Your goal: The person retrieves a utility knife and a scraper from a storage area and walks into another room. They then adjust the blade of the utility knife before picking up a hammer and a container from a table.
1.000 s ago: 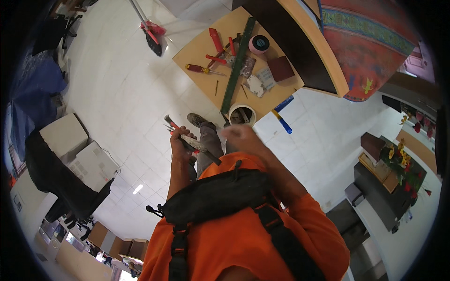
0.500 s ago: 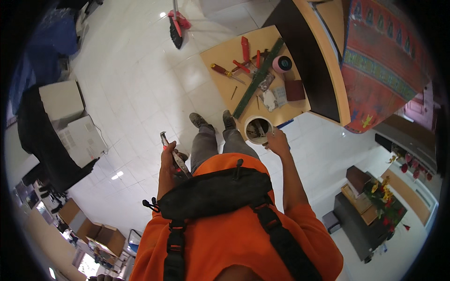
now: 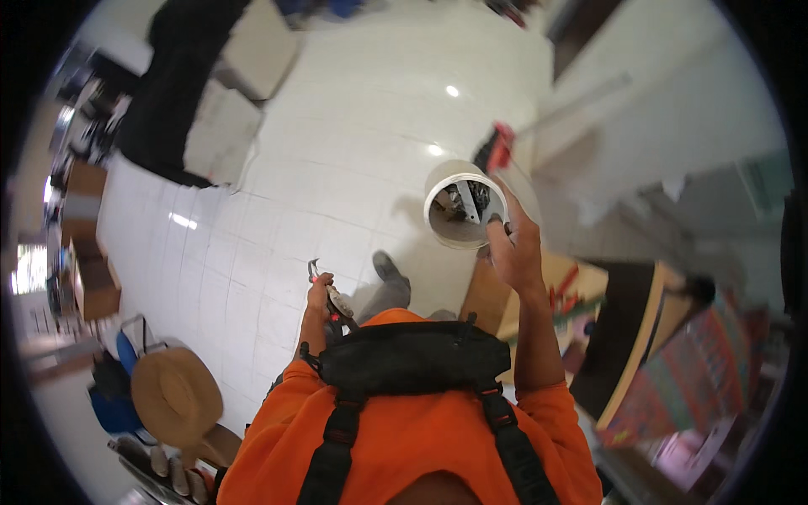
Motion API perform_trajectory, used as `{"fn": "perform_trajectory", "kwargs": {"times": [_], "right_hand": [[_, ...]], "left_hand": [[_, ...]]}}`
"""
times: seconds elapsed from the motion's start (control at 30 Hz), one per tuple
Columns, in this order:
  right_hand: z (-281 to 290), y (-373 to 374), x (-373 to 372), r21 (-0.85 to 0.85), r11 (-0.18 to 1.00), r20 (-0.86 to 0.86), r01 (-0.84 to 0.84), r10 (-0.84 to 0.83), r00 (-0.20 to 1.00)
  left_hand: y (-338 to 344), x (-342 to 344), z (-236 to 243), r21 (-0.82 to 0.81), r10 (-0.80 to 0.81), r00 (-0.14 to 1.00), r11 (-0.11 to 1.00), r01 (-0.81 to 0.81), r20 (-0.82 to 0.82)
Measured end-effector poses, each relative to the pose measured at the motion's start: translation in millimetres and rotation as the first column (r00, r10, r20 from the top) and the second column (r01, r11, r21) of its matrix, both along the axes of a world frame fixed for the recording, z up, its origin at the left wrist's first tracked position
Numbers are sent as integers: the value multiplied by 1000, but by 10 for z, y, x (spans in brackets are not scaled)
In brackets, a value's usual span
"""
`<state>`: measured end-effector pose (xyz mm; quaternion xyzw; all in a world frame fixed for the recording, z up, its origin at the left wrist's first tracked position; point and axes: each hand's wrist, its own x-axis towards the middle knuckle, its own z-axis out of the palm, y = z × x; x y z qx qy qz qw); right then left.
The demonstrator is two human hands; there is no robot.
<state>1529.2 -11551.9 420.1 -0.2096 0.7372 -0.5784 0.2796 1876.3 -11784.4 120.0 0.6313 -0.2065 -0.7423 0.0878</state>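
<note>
In my right hand (image 3: 518, 248) is a white plastic bucket (image 3: 439, 178), raised ahead of me and tilted so its inside shows. The thumb hooks over the rim, and the fingers stay outside. Dark scraps and a pale flat strip (image 3: 468, 202) lie inside it. My left hand (image 3: 317, 296), low and to the left, is closed round a hand tool (image 3: 338, 301) with a hooked metal end and some red on its handle. Its exact kind is unclear.
A wooden board with red-handled tools (image 3: 566, 295) is to the right, beside a dark-fronted wooden piece (image 3: 619, 337). A red broom (image 3: 500, 147) stands beyond the bucket. At left are a black-draped stack (image 3: 164, 109), a tan hat (image 3: 177, 396) and a grey glove (image 3: 156, 467).
The bucket has been lifted from beside the board and carried forward. My view has turned left, so the board now appears lower right. My left hand keeps its tool.
</note>
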Motion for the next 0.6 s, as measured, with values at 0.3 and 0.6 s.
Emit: {"fn": "perform_trajectory", "kwargs": {"times": [0.3,0.6], "right_hand": [[962,-3175,376,-9,864,-415,-504,455,788],[1153,-5100,1069,65,515,-651,-855,671,355]], "left_hand": [[-1086,667,268,-193,148,963,975,-105,225],[-793,1259,-59,-84,748,653,663,-744,114]]}}
